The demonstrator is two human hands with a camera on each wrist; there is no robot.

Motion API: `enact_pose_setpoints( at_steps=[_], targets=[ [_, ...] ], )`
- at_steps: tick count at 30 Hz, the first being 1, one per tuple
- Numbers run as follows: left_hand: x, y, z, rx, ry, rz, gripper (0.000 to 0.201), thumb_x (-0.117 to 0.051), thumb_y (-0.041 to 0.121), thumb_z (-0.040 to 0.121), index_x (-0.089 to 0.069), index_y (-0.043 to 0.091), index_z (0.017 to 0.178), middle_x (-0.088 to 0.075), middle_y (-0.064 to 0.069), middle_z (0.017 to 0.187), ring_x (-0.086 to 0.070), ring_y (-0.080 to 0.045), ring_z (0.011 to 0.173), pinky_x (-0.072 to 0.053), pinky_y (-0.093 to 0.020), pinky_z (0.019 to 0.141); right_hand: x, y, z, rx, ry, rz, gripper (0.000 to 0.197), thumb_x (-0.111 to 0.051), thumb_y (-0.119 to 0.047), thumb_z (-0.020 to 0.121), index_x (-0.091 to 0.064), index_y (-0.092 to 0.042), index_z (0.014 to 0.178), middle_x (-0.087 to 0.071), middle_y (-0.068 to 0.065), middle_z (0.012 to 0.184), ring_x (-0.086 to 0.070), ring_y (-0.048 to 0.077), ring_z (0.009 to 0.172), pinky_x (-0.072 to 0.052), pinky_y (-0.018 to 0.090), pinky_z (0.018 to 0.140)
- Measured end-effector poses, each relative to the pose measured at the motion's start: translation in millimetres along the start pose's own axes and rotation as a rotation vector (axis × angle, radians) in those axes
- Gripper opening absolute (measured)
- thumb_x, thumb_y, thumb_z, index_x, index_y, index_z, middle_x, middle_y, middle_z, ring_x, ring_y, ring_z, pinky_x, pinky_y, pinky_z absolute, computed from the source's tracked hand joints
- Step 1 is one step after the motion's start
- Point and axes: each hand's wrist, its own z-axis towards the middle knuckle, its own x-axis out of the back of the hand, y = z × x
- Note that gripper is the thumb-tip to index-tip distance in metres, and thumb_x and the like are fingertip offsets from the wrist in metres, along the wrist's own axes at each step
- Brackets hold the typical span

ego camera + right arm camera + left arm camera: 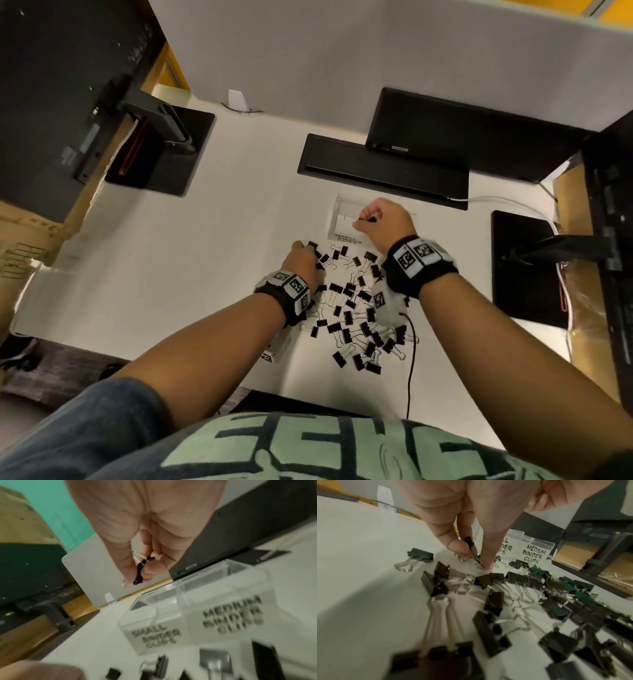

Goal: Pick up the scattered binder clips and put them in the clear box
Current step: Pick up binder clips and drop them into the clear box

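Several black binder clips (352, 308) with silver handles lie scattered on the white desk (171, 274). My left hand (303, 255) is down at the pile's far left edge. In the left wrist view, my left hand (473, 555) pinches a small black clip (470, 545) between thumb and finger, touching the desk. My right hand (368, 219) hovers over the clear box (342, 228). In the right wrist view, my right hand (139, 574) pinches a small black clip (139, 573) above the compartment labelled SMALL BINDER CLIPS (154, 622). The compartment labelled MEDIUM BINDER CLIPS (231, 608) adjoins it.
A black bar (382, 171) and a dark screen (462, 133) stand just behind the box. Black monitor bases sit at the left (161, 150) and right (524, 267). A black cable (411, 359) runs from my right wrist over the desk's front edge.
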Motion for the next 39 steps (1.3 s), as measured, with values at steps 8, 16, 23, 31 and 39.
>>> enact_pose_setpoints(
  at_steps=[8,16,23,31,39],
  targets=[
    [5.5,-2.5,-6.1,-0.018,-0.008,-0.035,0.012,-0.066,0.01,0.082,-0.059,0.008,0.091,-0.058,-0.011,0.109,-0.058,-0.026,0.097,-0.047,-0.032,0.079,-13.9,-2.4,38.0,0.043,-0.089,-0.378,0.023,-0.05,-0.003,0.087,-0.065,-0.01,0.102,-0.065,0.01,0.112,-0.059,0.025,0.103,-0.047,0.028,0.082],
    [14.7,-4.6,-11.7,-0.127,0.015,-0.082,0.006,-0.052,0.003,0.082,-0.055,0.008,0.085,-0.063,-0.009,0.089,-0.059,-0.026,0.081,-0.048,-0.035,0.07,-17.4,3.0,10.2,0.156,-0.011,-0.274,0.021,-0.054,-0.008,0.088,-0.062,-0.011,0.108,-0.055,0.004,0.114,-0.056,0.017,0.096,-0.043,0.023,0.08],
    [56.9,20.1,7.9,-0.245,0.197,-0.235,0.009,-0.061,0.007,0.081,-0.057,0.015,0.084,-0.063,-0.002,0.081,-0.059,-0.019,0.07,-0.05,-0.029,0.066,-55.1,32.8,-26.1,0.193,-0.369,-0.512,0.058,-0.046,0.009,0.085,-0.043,-0.015,0.138,-0.039,0.003,0.143,-0.037,0.02,0.133,-0.042,0.037,0.105],
    [59.1,68.9,49.9,-0.402,0.049,0.09,0.022,-0.055,0.003,0.084,-0.068,0.014,0.098,-0.067,-0.008,0.104,-0.064,-0.024,0.093,-0.046,-0.024,0.074,-65.6,46.6,-29.6,0.178,-0.33,-0.59,0.052,-0.046,0.006,0.087,-0.041,-0.013,0.135,-0.039,0.007,0.132,-0.038,0.024,0.126,-0.044,0.041,0.089],
    [45.5,69.8,55.7,-0.486,-0.02,0.267,0.03,-0.052,0.002,0.087,-0.065,0.018,0.11,-0.06,-0.009,0.119,-0.055,-0.025,0.11,-0.047,-0.03,0.089,-66.5,52.4,-27.4,0.221,-0.295,-0.575,0.028,-0.048,0.001,0.088,-0.051,-0.006,0.115,-0.045,0.01,0.121,-0.048,0.027,0.11,-0.045,0.037,0.079]
  ],
)
